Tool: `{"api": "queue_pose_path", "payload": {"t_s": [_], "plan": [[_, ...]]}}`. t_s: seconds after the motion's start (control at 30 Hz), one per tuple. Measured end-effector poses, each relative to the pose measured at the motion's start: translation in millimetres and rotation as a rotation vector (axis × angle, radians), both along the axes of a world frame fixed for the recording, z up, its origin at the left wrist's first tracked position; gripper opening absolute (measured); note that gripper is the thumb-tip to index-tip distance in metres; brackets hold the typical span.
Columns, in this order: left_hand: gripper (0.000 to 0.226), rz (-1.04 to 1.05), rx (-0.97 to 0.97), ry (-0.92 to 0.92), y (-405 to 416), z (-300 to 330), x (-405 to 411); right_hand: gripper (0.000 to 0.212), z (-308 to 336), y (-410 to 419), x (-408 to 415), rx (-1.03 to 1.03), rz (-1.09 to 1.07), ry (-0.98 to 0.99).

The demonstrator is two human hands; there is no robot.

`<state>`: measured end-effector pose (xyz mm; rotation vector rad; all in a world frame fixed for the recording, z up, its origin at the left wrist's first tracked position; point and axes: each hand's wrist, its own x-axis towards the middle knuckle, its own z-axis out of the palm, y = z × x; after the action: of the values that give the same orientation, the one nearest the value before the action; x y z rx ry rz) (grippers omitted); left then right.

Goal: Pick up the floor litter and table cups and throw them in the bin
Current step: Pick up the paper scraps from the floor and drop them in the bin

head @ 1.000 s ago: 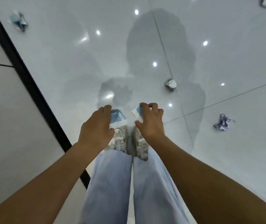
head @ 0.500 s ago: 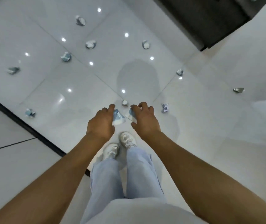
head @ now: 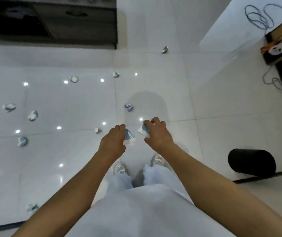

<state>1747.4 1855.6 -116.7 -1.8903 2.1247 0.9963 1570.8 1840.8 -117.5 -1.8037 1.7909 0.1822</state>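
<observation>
A person's left hand (head: 112, 142) and right hand (head: 157, 132) each curl their fingers around a blue-and-white paper cup (head: 129, 136), the second cup (head: 143, 130) gripped just beside the first, above the white tiled floor (head: 205, 93). Unlike half a second earlier, a black bin (head: 251, 162) now appears at right, with crumpled litter (head: 129, 106) scattered ahead.

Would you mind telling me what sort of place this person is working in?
Probably an indoor room in a home or office: a glossy white tiled floor strewn with crumpled paper, a dark cabinet along the far side, and a black bin by the person's right.
</observation>
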Motion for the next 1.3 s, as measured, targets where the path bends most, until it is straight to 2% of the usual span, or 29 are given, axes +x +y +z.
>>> {"api": "queue_pose_path", "payload": {"t_s": [0.2, 0.4, 0.63, 0.9, 1.3], "plan": [[0.051, -0.29, -0.031, -0.011, -20.4, 9.7, -126.0, 0.05, 11.2, 30.7, -124.2, 0.01, -0.279, -0.007], [0.042, -0.46, -0.035, 0.011, -26.0, 18.0, -281.1, 0.049, 12.8, 68.3, -269.8, 0.02, -0.494, 0.013], [0.049, -0.636, -0.051, 0.035, -18.8, 26.1, -452.9, 0.051, 9.4, 109.7, -421.8, 0.044, -0.723, 0.027], [0.057, -0.844, -0.036, 0.084, -27.7, 26.8, -594.3, 0.052, -1.7, 132.4, -533.5, 0.042, -0.982, 0.023], [0.063, -1.208, -0.013, -0.015, -72.7, 15.2, -810.2, 0.059, -7.3, 131.5, -681.2, 0.031, -1.385, -0.051]]}}
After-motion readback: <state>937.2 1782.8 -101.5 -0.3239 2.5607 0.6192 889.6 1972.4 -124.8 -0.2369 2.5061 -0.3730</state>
